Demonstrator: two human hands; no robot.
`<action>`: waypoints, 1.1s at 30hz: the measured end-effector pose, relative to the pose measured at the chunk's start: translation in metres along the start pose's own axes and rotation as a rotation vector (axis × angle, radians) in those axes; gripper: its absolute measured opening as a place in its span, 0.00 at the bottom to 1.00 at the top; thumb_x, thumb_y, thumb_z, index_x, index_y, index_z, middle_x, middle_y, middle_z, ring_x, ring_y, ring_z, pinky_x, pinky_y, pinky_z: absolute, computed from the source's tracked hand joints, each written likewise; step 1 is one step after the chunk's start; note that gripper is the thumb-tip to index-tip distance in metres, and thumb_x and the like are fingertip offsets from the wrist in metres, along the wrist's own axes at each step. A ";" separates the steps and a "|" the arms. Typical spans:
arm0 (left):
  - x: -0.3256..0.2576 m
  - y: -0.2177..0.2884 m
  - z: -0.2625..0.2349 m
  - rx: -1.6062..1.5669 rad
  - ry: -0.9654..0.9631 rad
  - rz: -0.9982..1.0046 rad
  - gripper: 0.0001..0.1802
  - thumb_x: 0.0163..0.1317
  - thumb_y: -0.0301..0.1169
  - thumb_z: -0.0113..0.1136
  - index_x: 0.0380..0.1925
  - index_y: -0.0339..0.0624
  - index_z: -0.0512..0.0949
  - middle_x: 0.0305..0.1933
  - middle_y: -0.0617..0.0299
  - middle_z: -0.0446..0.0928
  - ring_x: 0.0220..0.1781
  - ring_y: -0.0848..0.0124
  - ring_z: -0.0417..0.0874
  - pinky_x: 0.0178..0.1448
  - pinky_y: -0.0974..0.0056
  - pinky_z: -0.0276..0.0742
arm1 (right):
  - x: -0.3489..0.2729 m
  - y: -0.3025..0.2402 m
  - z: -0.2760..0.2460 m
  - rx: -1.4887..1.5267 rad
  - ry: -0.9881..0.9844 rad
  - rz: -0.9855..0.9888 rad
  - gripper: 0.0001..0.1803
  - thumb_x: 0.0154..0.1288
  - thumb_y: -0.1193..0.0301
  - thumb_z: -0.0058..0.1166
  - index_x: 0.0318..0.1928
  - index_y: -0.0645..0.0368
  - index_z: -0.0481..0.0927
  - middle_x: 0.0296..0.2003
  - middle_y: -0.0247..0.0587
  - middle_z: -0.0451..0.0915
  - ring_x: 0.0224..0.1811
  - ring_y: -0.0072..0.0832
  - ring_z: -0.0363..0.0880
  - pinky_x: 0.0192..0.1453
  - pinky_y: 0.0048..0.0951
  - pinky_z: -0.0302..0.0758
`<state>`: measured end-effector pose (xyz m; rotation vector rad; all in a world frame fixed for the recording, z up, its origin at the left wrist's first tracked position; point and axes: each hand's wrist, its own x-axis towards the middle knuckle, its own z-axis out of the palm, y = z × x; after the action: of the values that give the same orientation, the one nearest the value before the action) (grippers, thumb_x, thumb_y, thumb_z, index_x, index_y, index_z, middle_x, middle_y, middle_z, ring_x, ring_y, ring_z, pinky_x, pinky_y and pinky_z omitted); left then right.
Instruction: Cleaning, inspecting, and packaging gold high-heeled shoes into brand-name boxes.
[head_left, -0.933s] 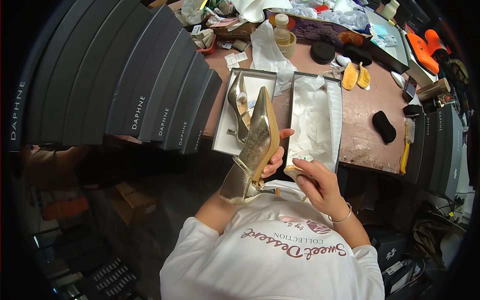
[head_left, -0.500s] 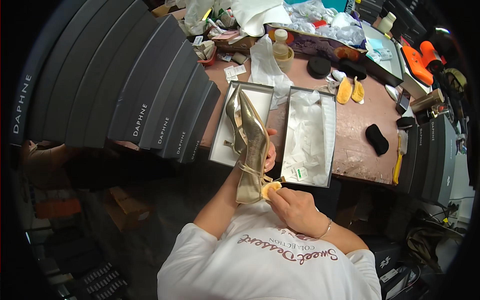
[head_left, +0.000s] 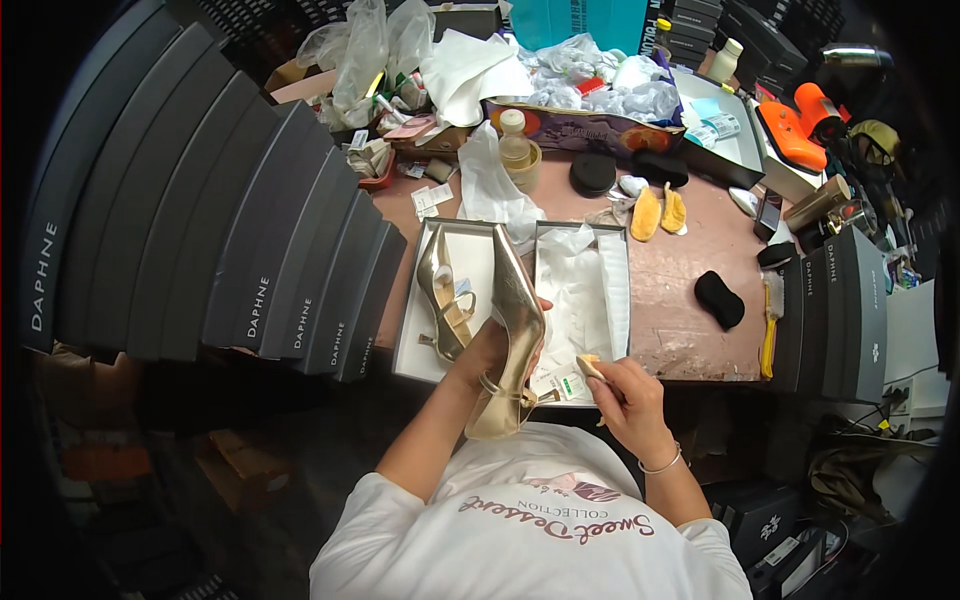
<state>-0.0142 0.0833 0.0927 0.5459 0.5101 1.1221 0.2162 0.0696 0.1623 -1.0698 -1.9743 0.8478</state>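
My left hand (head_left: 487,352) is closed around a shiny gold pointed shoe (head_left: 516,300), toe pointing away from me and heel end near my shirt. A thin strap and buckle show near its heel. To its right, apart from the shoe, my right hand (head_left: 630,400) pinches a small pale-yellow fluffy pad (head_left: 589,367). A matching gold shoe (head_left: 437,285) lies in the open shoebox (head_left: 405,345) beneath my left hand. Beside that box is a second open box part (head_left: 621,290) with white tissue paper (head_left: 575,285) and a small tag inside.
Tall stacks of dark shoeboxes (head_left: 235,230) crowd the left; more boxes (head_left: 850,310) stand right. On the table are a black sponge (head_left: 720,300), a yellow-handled brush (head_left: 771,325), yellow pads (head_left: 646,214), a bottle (head_left: 514,140) and a carton of crumpled plastic (head_left: 575,122).
My right hand has drawn the yellow pad off the shoe's heel end and out to the right. The whole view has shifted, and my left hand still grips the shoe.
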 end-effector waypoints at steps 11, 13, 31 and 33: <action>-0.008 -0.020 0.014 0.269 -0.011 -0.269 0.29 0.59 0.32 0.66 0.59 0.39 0.67 0.50 0.58 0.75 0.49 0.70 0.80 0.52 0.65 0.79 | 0.027 -0.009 -0.004 -0.215 0.032 -0.544 0.25 0.44 0.78 0.63 0.49 0.55 0.82 0.27 0.34 0.73 0.21 0.26 0.71 0.24 0.29 0.71; -0.013 -0.032 0.012 0.262 0.066 -0.296 0.30 0.56 0.26 0.66 0.59 0.39 0.67 0.51 0.58 0.75 0.49 0.69 0.80 0.52 0.66 0.78 | 0.039 -0.008 -0.007 -0.193 0.073 -0.485 0.23 0.46 0.78 0.62 0.48 0.55 0.82 0.26 0.35 0.72 0.21 0.27 0.71 0.23 0.29 0.71; -0.040 -0.030 0.040 -0.026 0.211 -0.464 0.25 0.57 0.27 0.67 0.55 0.39 0.72 0.43 0.64 0.76 0.39 0.77 0.79 0.39 0.73 0.75 | 0.004 -0.015 -0.001 -0.117 -0.022 -0.529 0.15 0.53 0.77 0.61 0.44 0.54 0.83 0.22 0.34 0.72 0.20 0.29 0.75 0.22 0.27 0.73; -0.043 -0.029 0.037 -0.018 0.103 -0.497 0.27 0.57 0.27 0.67 0.57 0.38 0.71 0.38 0.67 0.75 0.35 0.79 0.76 0.35 0.74 0.72 | 0.021 -0.003 -0.005 -0.160 0.094 -0.399 0.15 0.54 0.76 0.61 0.44 0.54 0.83 0.24 0.35 0.73 0.20 0.30 0.75 0.22 0.28 0.73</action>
<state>0.0141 0.0282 0.1067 0.3193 0.6807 0.6807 0.2103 0.0877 0.1735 -0.7456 -2.1028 0.4245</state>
